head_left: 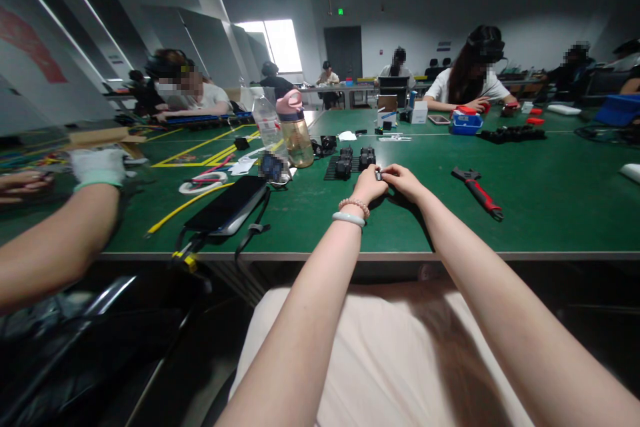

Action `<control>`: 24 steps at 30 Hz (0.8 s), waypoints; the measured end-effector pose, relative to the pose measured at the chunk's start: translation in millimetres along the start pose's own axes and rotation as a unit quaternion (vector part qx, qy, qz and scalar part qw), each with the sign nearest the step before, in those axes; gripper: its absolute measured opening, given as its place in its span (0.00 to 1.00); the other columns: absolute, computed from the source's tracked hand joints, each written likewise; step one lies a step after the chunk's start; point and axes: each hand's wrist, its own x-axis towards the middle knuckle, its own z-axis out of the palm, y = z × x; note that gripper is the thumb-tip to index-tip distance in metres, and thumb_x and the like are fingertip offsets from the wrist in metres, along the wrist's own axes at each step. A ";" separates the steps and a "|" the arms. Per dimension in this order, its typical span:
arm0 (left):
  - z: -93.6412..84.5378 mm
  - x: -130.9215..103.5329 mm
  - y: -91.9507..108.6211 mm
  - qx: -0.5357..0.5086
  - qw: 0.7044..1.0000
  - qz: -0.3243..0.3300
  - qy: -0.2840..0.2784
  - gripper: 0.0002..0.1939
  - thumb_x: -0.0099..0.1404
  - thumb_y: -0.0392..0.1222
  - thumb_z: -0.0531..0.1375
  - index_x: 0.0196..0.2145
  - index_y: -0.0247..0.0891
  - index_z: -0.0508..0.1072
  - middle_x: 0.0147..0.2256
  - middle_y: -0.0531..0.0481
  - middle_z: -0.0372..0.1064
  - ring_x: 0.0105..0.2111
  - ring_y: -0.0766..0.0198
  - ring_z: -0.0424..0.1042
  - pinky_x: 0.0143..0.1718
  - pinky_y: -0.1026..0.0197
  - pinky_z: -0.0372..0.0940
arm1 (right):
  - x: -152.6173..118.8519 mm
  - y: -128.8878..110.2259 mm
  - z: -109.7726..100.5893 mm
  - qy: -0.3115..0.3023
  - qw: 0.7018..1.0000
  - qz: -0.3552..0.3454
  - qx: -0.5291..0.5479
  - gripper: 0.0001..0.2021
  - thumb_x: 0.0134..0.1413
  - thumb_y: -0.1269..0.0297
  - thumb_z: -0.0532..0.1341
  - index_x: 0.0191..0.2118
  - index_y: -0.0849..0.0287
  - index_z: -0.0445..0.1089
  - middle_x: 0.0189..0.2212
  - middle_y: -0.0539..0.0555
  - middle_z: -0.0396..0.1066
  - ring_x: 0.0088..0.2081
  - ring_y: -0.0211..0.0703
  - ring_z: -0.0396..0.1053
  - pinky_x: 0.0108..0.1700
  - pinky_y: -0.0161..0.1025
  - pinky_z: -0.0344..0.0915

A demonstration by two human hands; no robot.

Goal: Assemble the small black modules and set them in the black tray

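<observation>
My left hand [370,185], with a bead bracelet and a pale bangle at the wrist, is closed on a small dark part [379,175] with a light face. From the other side, my right hand [404,181] pinches the same part; its fingertips meet those of the left. The part is mostly covered by fingers, so its kind cannot be made out. Just beyond my left hand, black blocky units [344,163] stand on a black slatted rack [331,170]. Another such unit [367,158] stands close to my fingers.
An adjustable wrench [477,192] with red handle lies right on the green table [550,213]. Left are a black power bank or phone [227,203], yellow cable [185,207] and drink bottle [296,133]. A co-worker's gloved hand [97,167] is at far left; others sit across.
</observation>
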 end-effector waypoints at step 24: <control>1.1 0.9 -1.2 -0.003 1.000 0.014 0.009 0.27 0.43 0.36 0.57 0.44 0.37 0.60 0.39 0.47 0.65 0.36 0.62 0.65 0.35 0.65 0.59 | 1.8 4.0 0.2 -0.002 1.000 -0.014 -0.016 0.11 0.40 0.61 0.54 0.32 0.60 0.66 0.29 0.50 0.67 0.33 0.36 0.63 0.39 0.37 0.59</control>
